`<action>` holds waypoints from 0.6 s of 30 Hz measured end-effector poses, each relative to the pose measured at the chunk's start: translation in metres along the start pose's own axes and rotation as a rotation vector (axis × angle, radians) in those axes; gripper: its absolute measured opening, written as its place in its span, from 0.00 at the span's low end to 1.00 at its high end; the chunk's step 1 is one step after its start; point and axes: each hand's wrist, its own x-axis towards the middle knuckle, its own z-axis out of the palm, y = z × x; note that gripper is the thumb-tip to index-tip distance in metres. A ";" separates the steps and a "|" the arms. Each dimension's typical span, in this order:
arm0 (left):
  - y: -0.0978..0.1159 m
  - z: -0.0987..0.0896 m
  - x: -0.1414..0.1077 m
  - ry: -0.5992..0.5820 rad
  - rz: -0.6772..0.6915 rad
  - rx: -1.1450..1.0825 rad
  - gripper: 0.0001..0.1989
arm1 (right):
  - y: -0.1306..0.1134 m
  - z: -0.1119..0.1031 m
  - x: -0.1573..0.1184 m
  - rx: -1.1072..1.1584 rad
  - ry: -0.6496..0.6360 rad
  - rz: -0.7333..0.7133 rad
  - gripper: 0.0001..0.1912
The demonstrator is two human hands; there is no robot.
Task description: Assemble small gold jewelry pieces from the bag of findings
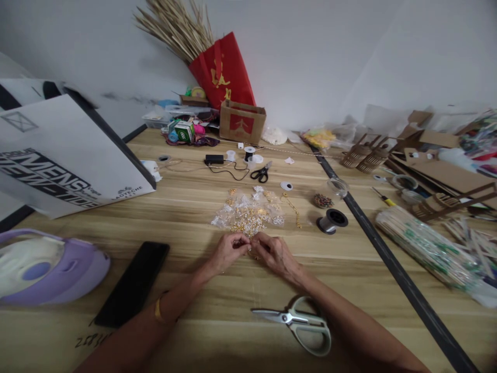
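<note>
My left hand [231,251] and my right hand [274,254] meet at the fingertips over the wooden table. Both have thumb and fingers pinched together; whatever lies between them is too small to make out. Just beyond the fingertips spreads a pile of small gold and clear beads [248,217] with little plastic bags [229,210]. A gold chain [293,210] lies to the right of the pile. Nearer to me, below my right hand, rest large pale-handled scissors [295,321].
A wire spool [332,221] and a dish of beads [323,200] stand to the right. Small black scissors [261,172] lie behind the pile. At left are a black phone [133,284], a purple-white device [54,267] and a large white box [70,155]. Packaged sticks [427,248] lie far right.
</note>
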 end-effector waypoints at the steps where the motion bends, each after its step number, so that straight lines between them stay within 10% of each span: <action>1: 0.000 -0.001 0.000 -0.004 -0.010 -0.009 0.07 | 0.000 0.000 0.000 0.011 0.003 0.003 0.11; 18: 0.001 -0.006 0.002 -0.048 -0.088 -0.009 0.09 | 0.006 -0.019 0.005 0.019 -0.070 -0.006 0.08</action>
